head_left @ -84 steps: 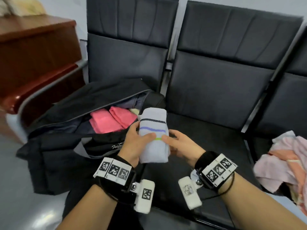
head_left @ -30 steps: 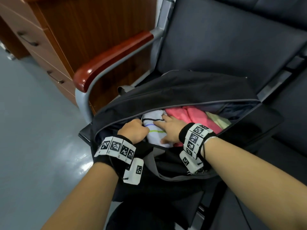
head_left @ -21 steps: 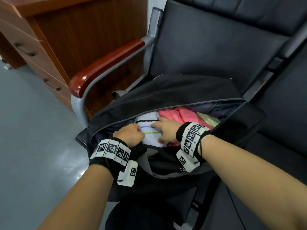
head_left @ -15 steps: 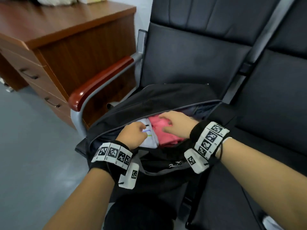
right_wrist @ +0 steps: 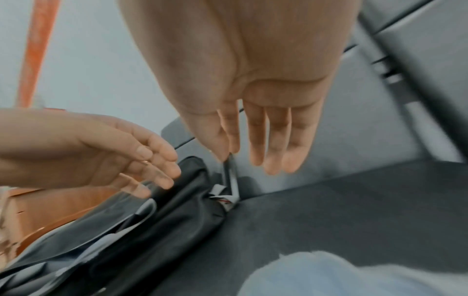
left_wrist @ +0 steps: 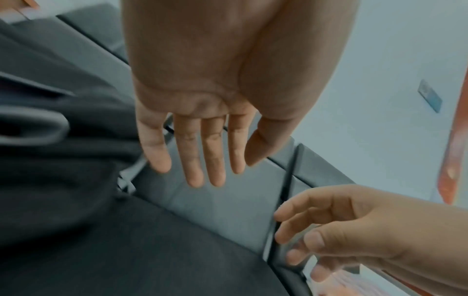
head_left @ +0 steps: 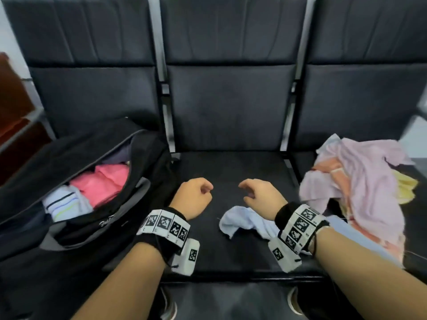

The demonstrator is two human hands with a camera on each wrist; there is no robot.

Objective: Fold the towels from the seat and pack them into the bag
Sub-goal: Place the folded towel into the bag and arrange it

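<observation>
The black bag [head_left: 104, 227] lies open on the left seat. Inside it sit folded pink towels [head_left: 104, 183] and a folded white striped towel [head_left: 64, 205]. My left hand [head_left: 205, 192] hovers over the middle seat [head_left: 231, 167], just right of the bag, fingers relaxed and holding nothing; the left wrist view shows its fingers [left_wrist: 202, 160] straight. My right hand [head_left: 249, 192] hovers beside it, also empty, fingers [right_wrist: 266, 152] loose. A crumpled light blue towel [head_left: 240, 222] lies on the middle seat under my right wrist. A heap of pink, orange and yellow towels [head_left: 360, 179] covers the right seat.
Three dark seat backs [head_left: 231, 95] rise behind the seats. A brown wooden desk and armrest [head_left: 13, 125] stand left of the bag. The far part of the middle seat is bare. My shoes [head_left: 168, 306] show below the seat's front edge.
Both hands have come out of the bag and moved right over the middle seat. The white striped towel stays in the bag. The view has swung right to show the towel heap.
</observation>
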